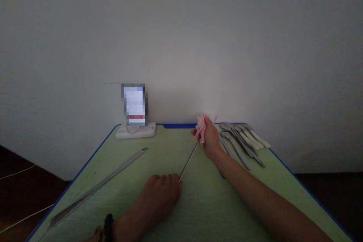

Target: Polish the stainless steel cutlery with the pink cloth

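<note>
My left hand (163, 196) is closed around the near end of a thin metal utensil (188, 162), low over the middle of the table. The utensil slants up and away to the right. At its far end, my right hand (211, 138) grips a pink cloth (201, 128) that is wrapped around the metal. The cloth hides that end, so I cannot tell what kind of utensil it is. Just right of my right hand lies a bunch of metal spoons (236, 147), along with several pieces with white handles (256, 138).
A phone (135, 104) with a blurred screen stands upright in a white holder (136, 131) at the back left. A long flat metal piece (99, 185), like a knife, lies across the left side. The green table (167, 147) has a blue edge and meets a plain wall (181, 45).
</note>
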Motion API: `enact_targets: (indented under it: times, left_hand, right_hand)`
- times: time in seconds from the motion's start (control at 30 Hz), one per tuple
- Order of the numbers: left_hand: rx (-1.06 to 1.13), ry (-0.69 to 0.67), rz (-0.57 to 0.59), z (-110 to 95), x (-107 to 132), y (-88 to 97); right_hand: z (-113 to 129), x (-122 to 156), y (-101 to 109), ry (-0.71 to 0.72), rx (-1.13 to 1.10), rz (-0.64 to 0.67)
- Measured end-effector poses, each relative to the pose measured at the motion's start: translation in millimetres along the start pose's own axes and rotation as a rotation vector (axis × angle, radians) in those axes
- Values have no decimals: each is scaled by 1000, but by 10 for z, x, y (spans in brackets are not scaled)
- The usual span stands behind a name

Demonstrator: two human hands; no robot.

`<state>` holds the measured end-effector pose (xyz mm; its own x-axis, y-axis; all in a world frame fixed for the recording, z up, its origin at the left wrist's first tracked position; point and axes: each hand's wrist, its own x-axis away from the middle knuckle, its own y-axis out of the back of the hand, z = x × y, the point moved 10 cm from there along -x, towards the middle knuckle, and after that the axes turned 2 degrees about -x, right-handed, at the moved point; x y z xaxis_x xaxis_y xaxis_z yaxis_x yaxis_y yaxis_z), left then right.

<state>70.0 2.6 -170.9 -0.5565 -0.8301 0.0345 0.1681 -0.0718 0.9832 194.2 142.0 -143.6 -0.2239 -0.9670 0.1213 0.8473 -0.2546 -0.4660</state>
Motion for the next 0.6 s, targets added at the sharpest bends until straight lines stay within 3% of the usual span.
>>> enact_targets:
  times: [0.2, 0.6]
  left_hand:
    - [13, -8, 14, -14, 8, -36]
    - [64, 72, 34, 38, 22, -61]
  right_hand:
    - [110, -99, 170, 41, -33, -108]
    - [158, 78, 4, 146, 158, -4]
